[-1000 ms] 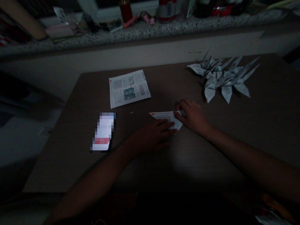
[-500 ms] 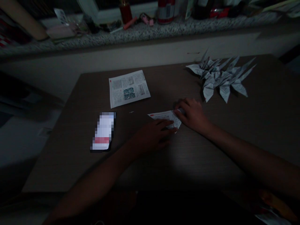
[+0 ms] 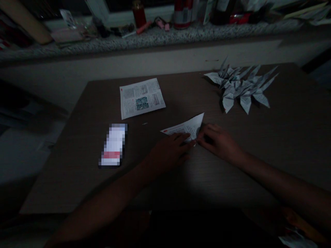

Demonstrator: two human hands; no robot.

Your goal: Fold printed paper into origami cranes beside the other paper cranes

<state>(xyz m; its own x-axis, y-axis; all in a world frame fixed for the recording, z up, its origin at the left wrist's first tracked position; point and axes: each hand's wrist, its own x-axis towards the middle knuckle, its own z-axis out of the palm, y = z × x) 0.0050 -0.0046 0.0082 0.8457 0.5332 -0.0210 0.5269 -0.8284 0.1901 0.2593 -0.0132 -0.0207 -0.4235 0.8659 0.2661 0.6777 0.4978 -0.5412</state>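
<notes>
A folded triangle of printed paper (image 3: 195,124) lies on the dark wooden table, one point toward the far right and one toward the left. My left hand (image 3: 169,150) rests on its near part with the fingers stretched out, covering some of it. At the paper's right edge, near the lower corner, my right hand (image 3: 216,143) has thumb and fingers pinched together on it. Further back to the right stands a cluster of folded paper cranes (image 3: 240,86) in the same printed paper.
A flat printed sheet (image 3: 142,98) lies at the back left of the table (image 3: 77,137). Nearer me is a phone (image 3: 113,144) with a lit, blurred screen. Behind the table, a stone windowsill (image 3: 111,43) carries a red can (image 3: 182,15), bottles and small items.
My right hand has moved down from the paper's upper right to its lower right edge. The upper right point of the paper now shows, and the paper is turned slightly.
</notes>
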